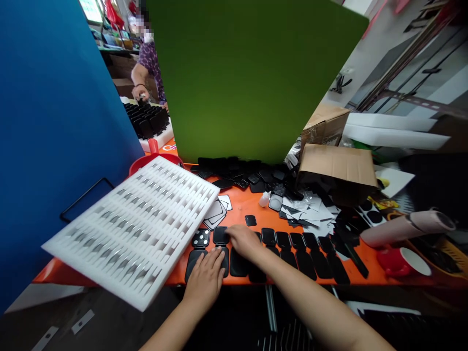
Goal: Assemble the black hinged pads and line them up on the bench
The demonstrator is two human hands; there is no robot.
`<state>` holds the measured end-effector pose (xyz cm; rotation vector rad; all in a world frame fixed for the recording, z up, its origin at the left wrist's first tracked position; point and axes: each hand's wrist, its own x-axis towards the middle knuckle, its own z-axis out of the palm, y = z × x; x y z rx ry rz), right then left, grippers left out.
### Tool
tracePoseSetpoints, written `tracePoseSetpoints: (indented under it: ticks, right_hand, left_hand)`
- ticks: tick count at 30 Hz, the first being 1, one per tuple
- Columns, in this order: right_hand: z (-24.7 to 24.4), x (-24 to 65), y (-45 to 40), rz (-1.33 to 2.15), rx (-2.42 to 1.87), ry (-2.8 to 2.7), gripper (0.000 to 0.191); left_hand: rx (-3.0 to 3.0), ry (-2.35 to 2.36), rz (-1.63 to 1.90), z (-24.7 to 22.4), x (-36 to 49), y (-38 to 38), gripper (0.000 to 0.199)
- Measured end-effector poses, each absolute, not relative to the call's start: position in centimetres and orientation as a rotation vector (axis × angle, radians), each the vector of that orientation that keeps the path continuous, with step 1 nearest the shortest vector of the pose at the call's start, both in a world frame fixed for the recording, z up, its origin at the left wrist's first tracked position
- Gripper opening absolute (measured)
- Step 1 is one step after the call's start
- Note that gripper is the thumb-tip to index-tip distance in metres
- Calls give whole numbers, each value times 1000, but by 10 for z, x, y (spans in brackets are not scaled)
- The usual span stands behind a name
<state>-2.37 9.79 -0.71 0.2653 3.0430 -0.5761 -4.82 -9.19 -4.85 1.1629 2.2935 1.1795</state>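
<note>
Black hinged cases lie opened out in a row along the front of the orange table. My left hand rests with spread fingers on the lower halves of the two leftmost cases. My right hand reaches across to the upper half of the second case, its fingers bent together at the right edge; what they hold, if anything, is too small to make out. The leftmost case has a black insert with pale dots in its upper half. A small black square lies above the row.
A white slotted foam tray slants at the left over a red basin. Black pieces, white sheets and a cardboard box sit behind. At right are a red mug and a pink bottle. Another person works beyond the panels.
</note>
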Motion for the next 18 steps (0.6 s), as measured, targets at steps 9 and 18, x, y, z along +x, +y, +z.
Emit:
tracePoseSetpoints:
  ticks: [9, 18]
  right_hand:
    - [-1, -22, 199, -528, 541, 2855, 43]
    - [-1, -36, 207, -670, 525, 2796, 42]
  left_hand:
    - [1368, 2492, 896, -37, -53, -96, 37]
    - [975, 2971, 557, -31, -57, -131, 42]
